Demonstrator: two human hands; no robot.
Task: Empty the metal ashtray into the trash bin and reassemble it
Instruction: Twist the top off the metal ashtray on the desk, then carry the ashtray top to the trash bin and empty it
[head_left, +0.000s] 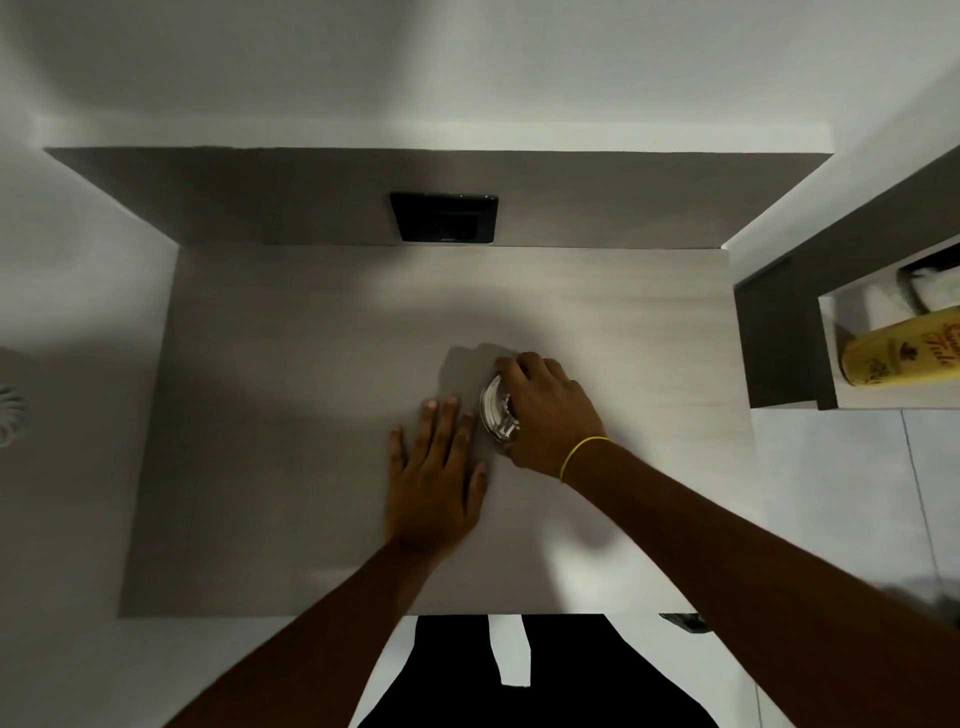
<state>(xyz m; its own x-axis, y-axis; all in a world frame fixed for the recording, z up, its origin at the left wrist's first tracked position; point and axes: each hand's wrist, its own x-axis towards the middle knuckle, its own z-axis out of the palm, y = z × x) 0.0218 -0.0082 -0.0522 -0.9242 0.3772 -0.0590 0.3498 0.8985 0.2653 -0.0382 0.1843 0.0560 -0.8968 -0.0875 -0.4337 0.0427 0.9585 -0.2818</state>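
The right hand (545, 415) curls down over the ashtray (496, 413), which sits on the table (291, 415) right of centre; the grip looks meant to lift it or its top. The left hand (434, 478) lies flat and spread just beside it, holding nothing, likely to steady. The ashtray's contents cannot be told. No bin shows. A side shelf (852, 395) holds a yellow bottle (901, 348).

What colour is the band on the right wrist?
Yellow; the band shows clearly in the head view, the only one.
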